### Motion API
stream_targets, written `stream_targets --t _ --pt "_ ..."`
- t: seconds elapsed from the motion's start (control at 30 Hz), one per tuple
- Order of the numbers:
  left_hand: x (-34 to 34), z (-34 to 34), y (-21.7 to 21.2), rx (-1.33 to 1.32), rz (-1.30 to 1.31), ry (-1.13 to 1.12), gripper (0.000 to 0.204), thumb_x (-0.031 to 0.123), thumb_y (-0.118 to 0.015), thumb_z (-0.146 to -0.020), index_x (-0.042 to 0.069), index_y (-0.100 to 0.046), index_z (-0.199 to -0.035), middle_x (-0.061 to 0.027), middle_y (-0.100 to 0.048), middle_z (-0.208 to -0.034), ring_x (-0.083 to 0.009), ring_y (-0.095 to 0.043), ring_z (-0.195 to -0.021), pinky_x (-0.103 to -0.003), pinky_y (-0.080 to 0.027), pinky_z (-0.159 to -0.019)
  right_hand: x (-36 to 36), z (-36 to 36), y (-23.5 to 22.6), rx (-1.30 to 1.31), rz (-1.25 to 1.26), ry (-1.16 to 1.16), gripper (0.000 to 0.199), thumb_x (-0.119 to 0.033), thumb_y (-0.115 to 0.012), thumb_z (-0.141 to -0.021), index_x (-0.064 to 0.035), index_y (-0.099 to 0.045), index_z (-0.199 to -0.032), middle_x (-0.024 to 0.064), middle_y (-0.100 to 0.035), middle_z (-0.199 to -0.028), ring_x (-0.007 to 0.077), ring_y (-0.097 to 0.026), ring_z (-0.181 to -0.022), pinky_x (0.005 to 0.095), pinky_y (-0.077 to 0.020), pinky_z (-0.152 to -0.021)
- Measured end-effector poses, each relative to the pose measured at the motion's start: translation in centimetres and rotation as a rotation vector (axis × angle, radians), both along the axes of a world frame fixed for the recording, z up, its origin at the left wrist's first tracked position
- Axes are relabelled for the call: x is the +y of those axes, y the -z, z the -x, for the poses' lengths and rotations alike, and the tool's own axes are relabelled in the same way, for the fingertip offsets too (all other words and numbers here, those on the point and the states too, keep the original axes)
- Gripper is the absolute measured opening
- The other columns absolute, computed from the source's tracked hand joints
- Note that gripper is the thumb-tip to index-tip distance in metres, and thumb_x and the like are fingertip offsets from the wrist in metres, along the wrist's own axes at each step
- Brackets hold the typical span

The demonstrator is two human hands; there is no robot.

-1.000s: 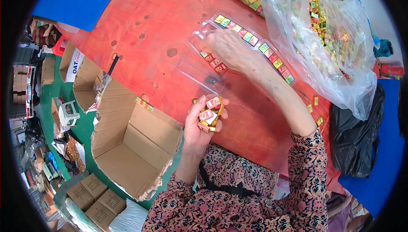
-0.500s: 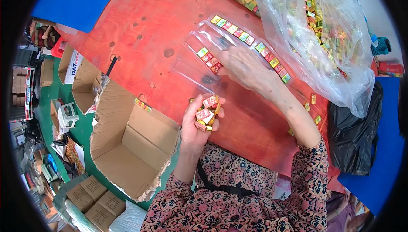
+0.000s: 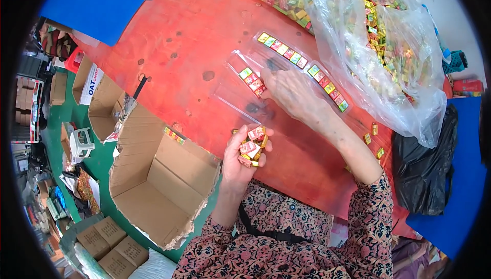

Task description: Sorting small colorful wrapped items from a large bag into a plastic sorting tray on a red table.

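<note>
My left hand (image 3: 236, 169) is cupped palm up near the table's front edge, its fingers curled round a handful of small foil-wrapped candies (image 3: 252, 147) in red, white and gold. Beyond it my right hand (image 3: 296, 95) reaches over a clear plastic tray (image 3: 230, 104), fingers bent and fingertips down at the end of a short candy row (image 3: 251, 81). What those fingertips pinch, if anything, is hidden. Two longer rows lie farther right: one multicoloured row (image 3: 283, 49) at the far side and another row (image 3: 328, 88) beside my right wrist.
A large clear bag (image 3: 378, 64) heaped with candies covers the far right of the red table (image 3: 189, 38). Loose candies (image 3: 367, 138) lie right of my right forearm. An open cardboard box (image 3: 169, 197) stands at the left edge. A black plastic bag (image 3: 424, 161) hangs at right.
The whole view has shifted slightly, so the table and tray sit a little lower in the picture. Both hands stay in nearly the same places, the left still holding its candies.
</note>
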State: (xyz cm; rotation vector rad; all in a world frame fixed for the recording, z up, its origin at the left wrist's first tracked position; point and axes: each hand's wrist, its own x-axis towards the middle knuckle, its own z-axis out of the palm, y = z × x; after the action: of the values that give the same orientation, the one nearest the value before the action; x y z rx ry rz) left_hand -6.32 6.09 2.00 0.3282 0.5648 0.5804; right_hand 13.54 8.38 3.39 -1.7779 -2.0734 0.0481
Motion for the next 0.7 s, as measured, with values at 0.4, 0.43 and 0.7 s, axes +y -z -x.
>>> stream_targets --t 0.4,0.43,0.7 --pt "0.0 -0.1 0.0 -0.019 0.040 0.001 0.034 0.029 -0.038 -0.095 0.002 -0.054 -0.106 -0.0182 -0.061 -0.100 -0.0216 -0.060 -0.074 -0.025 -0.045 -0.042 -0.2 0.7 0.1 -0.126 0.054 0.100 0.005 -0.005 -0.055 -0.072 -0.0003 -0.054 -0.072 0.0142 -0.061 -0.066 0.0289 -0.063 -0.057 0.0375 -0.0472 -0.044" --pt "0.1 0.0 0.1 -0.021 0.035 -0.001 0.034 0.029 -0.038 -0.095 0.002 -0.054 -0.106 -0.0184 -0.061 -0.099 -0.0216 -0.060 -0.074 -0.025 -0.045 -0.042 -0.3 0.8 0.1 -0.125 0.056 0.100 0.005 -0.005 -0.055 -0.072 -0.0003 -0.054 -0.072 0.0142 -0.061 -0.066 0.0289 -0.063 -0.057 0.0375 -0.0472 -0.044" --pt "0.0 -0.1 0.0 -0.007 0.030 0.002 0.033 0.029 -0.038 -0.095 0.002 -0.054 -0.106 -0.0184 -0.061 -0.099 -0.0215 -0.060 -0.074 -0.026 -0.045 -0.042 -0.3 0.9 0.1 -0.056 0.069 0.145 0.004 -0.003 -0.057 -0.070 -0.0001 -0.054 -0.070 0.0175 -0.061 -0.069 0.0303 -0.064 -0.060 0.0376 -0.0493 -0.046"
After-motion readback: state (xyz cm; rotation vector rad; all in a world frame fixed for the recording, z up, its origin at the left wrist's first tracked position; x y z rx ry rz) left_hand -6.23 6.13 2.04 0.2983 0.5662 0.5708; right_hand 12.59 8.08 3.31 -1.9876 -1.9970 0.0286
